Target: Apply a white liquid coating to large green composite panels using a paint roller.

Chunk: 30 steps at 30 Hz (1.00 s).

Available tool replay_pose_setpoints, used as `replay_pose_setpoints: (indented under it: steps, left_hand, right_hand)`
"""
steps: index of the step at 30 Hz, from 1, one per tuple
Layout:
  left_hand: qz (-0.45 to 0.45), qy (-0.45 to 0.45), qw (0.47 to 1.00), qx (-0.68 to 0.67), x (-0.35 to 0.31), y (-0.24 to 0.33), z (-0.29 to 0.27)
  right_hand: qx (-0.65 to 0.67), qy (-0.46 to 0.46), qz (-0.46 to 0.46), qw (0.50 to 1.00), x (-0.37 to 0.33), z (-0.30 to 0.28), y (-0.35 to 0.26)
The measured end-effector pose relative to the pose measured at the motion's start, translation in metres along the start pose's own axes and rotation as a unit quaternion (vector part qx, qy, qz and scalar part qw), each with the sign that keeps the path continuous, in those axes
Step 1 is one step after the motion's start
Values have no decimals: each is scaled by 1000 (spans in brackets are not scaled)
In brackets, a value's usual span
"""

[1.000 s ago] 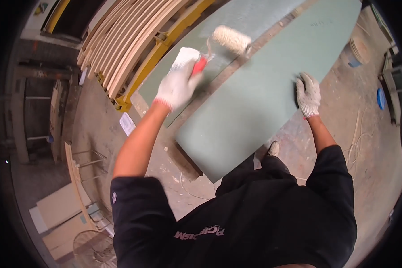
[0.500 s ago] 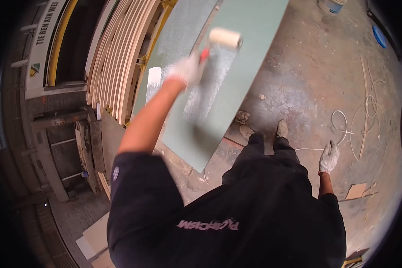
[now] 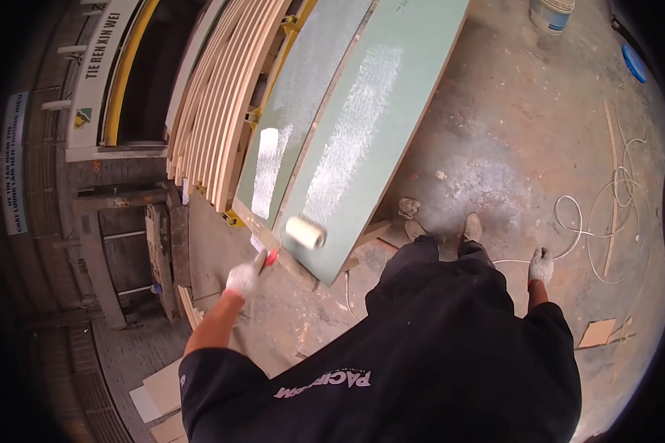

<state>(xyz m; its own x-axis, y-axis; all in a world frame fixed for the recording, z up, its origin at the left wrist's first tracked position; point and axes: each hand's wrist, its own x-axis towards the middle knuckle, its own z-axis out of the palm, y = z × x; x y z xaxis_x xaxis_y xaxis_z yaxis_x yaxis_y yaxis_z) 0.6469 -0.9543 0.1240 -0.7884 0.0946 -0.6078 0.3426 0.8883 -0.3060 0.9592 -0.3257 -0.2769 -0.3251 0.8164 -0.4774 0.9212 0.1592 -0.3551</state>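
My left hand (image 3: 242,280), in a white knit glove, is closed around the red handle of a paint roller (image 3: 305,232). The roller's pale sleeve rests on the near end of a long green board (image 3: 414,85). A streaky white band of wet coating (image 3: 355,133) runs along that board. To its left lies a second green board (image 3: 303,81), with a bright white patch (image 3: 267,173) and a greyish coated stretch farther off. My right hand (image 3: 541,266), also gloved, hangs at my side over the floor, fingers loosely extended and holding nothing.
Slats of pale wood (image 3: 225,96) are stacked left of the boards, by a yellow metal frame. A white bucket (image 3: 552,15) and a blue lid (image 3: 633,63) are on the far right floor. A looped hose (image 3: 569,214) lies right of my feet. Cardboard pieces (image 3: 597,333) lie nearer.
My left hand has drawn the roller back toward me, from partway up the right board to its near end. The white band now reaches farther along. My right arm still hangs down.
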Motion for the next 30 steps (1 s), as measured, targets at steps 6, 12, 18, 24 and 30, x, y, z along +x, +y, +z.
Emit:
replay_pose_setpoints:
  steps: [6, 12, 18, 24, 30]
  left_hand:
    - [14, 46, 998, 28, 76, 8, -38]
    - [169, 160, 973, 4, 309, 186, -246]
    - [172, 209, 960, -67, 454, 352, -375]
    - [197, 206, 958, -29, 357, 289, -266]
    - [137, 70, 982, 111, 103, 57, -60]
  right_hand:
    - [139, 19, -33, 990, 8, -1, -34]
    - [160, 61, 25, 985, -43, 14, 20]
    - [27, 58, 51, 997, -126, 18, 39]
    - [5, 4, 120, 993, -141, 41, 56]
    - [28, -33, 29, 999, -26, 38, 5]
